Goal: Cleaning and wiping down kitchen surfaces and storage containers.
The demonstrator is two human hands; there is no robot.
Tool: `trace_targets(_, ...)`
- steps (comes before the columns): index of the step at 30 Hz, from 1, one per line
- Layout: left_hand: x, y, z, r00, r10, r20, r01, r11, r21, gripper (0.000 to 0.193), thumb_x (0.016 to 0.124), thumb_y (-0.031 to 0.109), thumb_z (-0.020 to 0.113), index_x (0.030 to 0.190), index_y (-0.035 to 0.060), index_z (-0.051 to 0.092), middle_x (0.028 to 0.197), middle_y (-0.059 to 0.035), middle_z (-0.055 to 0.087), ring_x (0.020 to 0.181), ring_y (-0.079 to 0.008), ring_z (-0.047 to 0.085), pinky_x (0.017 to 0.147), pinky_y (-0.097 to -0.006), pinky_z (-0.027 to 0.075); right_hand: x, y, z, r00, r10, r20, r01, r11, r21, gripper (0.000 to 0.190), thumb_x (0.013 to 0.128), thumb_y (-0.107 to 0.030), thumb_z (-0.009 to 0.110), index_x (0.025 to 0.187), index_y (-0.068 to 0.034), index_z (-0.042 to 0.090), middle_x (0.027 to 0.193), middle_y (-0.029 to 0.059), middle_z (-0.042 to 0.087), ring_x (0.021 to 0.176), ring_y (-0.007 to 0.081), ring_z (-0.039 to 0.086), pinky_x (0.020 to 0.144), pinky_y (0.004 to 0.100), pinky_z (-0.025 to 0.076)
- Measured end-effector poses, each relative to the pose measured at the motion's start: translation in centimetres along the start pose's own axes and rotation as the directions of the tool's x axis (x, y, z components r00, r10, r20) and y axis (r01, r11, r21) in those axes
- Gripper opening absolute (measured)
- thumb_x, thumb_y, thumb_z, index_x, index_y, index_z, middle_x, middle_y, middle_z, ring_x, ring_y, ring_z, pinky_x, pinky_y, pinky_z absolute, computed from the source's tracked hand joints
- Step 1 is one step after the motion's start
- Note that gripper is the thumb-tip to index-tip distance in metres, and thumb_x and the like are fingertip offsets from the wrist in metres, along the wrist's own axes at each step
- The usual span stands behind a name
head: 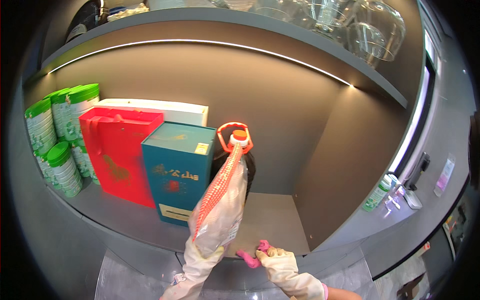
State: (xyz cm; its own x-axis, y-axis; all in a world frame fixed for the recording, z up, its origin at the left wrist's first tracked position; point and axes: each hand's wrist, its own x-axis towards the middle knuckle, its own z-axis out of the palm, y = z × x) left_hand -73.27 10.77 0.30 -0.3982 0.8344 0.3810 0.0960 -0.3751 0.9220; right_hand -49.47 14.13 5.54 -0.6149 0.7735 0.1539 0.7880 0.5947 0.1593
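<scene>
My left hand, in a cream rubber glove, grips the lower end of a clear plastic package. Pale contents show through the plastic, and a red-and-white patterned strip runs along it. Behind its narrow upper end stands a large jug with a red cap and loop handle; most of its dark body is hidden. My right hand, gloved alike, holds a crumpled pink cloth at the front edge of the cabinet shelf.
To the left stand a teal gift box, a red paper gift bag and stacked green-lidded cans. Glass vessels sit on the upper shelf. A side counter at right bears a green-labelled bottle.
</scene>
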Motion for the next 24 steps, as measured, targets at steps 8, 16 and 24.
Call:
trace_targets(8, 0.2, 3.0, 0.2, 0.991, -0.006, -0.132, 0.021, 0.994, 0.109, 0.071, 0.067, 0.024, 0.085, 0.126, 0.0011, 0.054, 0.112, -0.0162, 0.066, 0.103, -0.0260, 0.065, 0.090, -0.0358, 0.050, 12.0, 5.7, -3.3, 0.956, 0.118, -0.270, -0.105, 0.993, 0.060, 0.025, 0.076, -0.017, 0.067, 0.101, -0.016, 0.069, 0.087, 0.0146, 0.065, 0.085, 0.0361, 0.064, 0.075, 0.0486, 0.052)
trace_targets(16, 1.1, 1.7, 1.2, 0.999, 0.035, -0.017, -0.034, 0.997, 0.063, 0.081, 0.066, 0.027, 0.086, 0.133, -0.0011, 0.048, 0.115, -0.0176, 0.064, 0.105, -0.0290, 0.064, 0.091, -0.0363, 0.050, 24.8, 11.5, 12.3, 0.871, 0.428, -0.241, -0.371, 0.895, 0.247, 0.014, 0.081, -0.025, 0.064, 0.087, -0.014, 0.068, 0.086, 0.0117, 0.070, 0.081, 0.0335, 0.067, 0.072, 0.0450, 0.054)
trace_targets(24, 0.6, 2.2, 1.5, 0.989, 0.121, -0.082, -0.114, 0.990, 0.084, 0.077, 0.067, 0.021, 0.084, 0.132, -0.0005, 0.050, 0.116, -0.0181, 0.064, 0.107, -0.0298, 0.064, 0.093, -0.0364, 0.049, 19.6, 6.1, 6.8, 0.981, 0.167, -0.100, -0.165, 0.986, 0.030, 0.019, 0.081, -0.028, 0.059, 0.090, -0.015, 0.069, 0.087, 0.0098, 0.071, 0.082, 0.0292, 0.069, 0.071, 0.0443, 0.055)
